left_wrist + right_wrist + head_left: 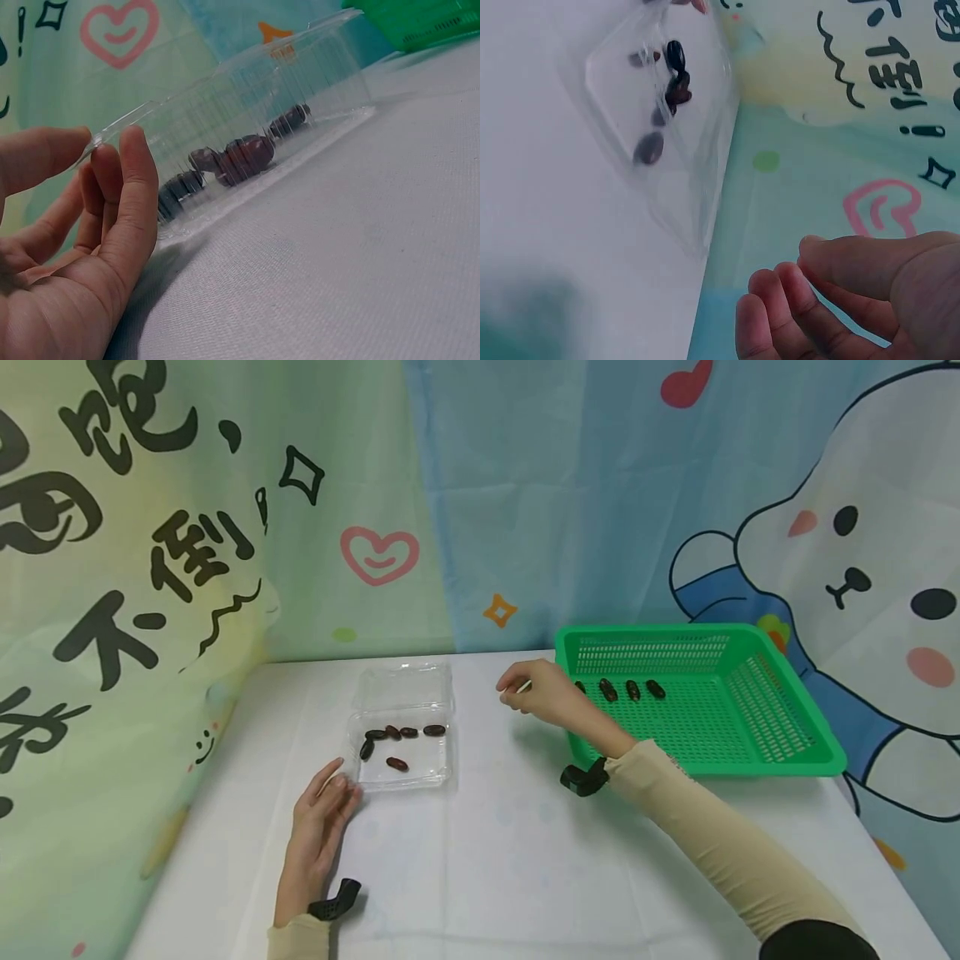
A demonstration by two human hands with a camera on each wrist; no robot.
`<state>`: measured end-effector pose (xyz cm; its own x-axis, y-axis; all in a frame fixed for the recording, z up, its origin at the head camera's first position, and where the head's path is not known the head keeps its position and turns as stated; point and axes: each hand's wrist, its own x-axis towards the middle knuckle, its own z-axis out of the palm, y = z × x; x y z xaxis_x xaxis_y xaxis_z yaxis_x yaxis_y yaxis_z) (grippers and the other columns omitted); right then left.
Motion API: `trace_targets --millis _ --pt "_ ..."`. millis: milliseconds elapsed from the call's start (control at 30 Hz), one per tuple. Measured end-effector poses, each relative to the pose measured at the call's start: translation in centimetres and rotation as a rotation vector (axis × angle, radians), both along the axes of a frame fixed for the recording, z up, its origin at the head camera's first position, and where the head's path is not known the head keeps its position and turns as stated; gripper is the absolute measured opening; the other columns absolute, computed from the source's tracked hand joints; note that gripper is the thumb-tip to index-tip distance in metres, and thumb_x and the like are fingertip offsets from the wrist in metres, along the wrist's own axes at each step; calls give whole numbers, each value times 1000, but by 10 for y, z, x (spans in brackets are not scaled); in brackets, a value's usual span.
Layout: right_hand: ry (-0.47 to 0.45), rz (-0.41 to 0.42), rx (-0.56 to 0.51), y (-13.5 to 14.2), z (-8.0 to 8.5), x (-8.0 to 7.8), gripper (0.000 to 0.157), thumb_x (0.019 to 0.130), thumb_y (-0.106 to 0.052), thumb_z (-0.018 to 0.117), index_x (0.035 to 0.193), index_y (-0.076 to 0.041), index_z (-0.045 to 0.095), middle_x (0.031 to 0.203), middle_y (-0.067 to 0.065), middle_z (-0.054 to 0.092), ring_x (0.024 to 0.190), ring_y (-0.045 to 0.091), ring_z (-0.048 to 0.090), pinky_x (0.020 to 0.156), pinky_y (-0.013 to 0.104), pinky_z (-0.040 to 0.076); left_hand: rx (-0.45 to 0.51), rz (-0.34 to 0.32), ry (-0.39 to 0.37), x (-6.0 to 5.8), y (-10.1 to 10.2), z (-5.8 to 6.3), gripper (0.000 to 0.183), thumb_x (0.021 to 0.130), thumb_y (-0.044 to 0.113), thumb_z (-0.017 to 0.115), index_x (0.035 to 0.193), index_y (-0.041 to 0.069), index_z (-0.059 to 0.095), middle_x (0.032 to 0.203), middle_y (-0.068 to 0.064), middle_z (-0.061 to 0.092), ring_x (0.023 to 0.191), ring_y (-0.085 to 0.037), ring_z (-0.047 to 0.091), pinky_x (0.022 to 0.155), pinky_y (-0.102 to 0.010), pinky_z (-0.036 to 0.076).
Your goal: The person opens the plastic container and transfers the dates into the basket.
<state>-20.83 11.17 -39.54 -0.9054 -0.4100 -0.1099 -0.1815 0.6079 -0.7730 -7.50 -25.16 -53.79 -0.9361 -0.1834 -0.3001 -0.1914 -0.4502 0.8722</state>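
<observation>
Your left hand [318, 827] is at the near left corner of an open clear plastic box [427, 770], its thumb and fingers pinching the rim. The box sits left of centre on a white-covered table [480, 877], its lid [402, 685] folded back on the far side. Six dark brown oval pieces [397, 764] lie inside: five towards the far and left edges, one nearer the middle. Your right hand [551, 693] hovers right of the box, over the left edge of a green basket [772, 710], fingers loosely curved, thumb tip close to the index finger. Four similar pieces [608, 691] lie in the basket's left half, the leftmost partly hidden by that hand.
</observation>
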Motion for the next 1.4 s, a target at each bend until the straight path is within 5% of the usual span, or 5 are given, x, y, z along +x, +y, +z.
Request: trace_targets --millis 300,700,933,1133,1400 --pt "-6 46 -10 -35 -9 1 15 98 -13 71 112 -9 74 105 9 72 85 24 70 70 25 56 4 1 -33 -1 -1 1 50 106 10 60 154 12 43 117 3 59 103 -5 64 100 -21 60" --pt "54 306 -93 -72 -33 8 28 98 -8 71 125 -6 68 118 10 73 105 20 68 89 25 61 14 -10 -25 -2 0 1 49 107 10 58 153 12 42 116 3 60 102 -5 64 99 -21 60" --pt "55 397 -122 -93 -48 9 36 99 -10 71 133 -5 63 128 19 67 117 32 65 95 26 60 -1 -12 -36 -2 -1 1 53 107 12 58 156 11 39 110 6 61 104 -5 63 100 -21 60" --pt "118 457 -18 -113 -63 10 39 100 -12 71 136 -1 61 132 17 66 122 32 64 102 39 59 10 0 -37 -1 -1 2 52 107 11 59 155 12 41 117 3 59 103 -6 63 100 -21 60" --pt "196 486 134 -139 -73 12 38 100 -16 72 135 -4 64 133 13 68 122 27 65 105 33 56 5 5 -3 -1 0 0 45 106 11 60 150 13 46 112 4 60 102 -6 64 99 -22 61"
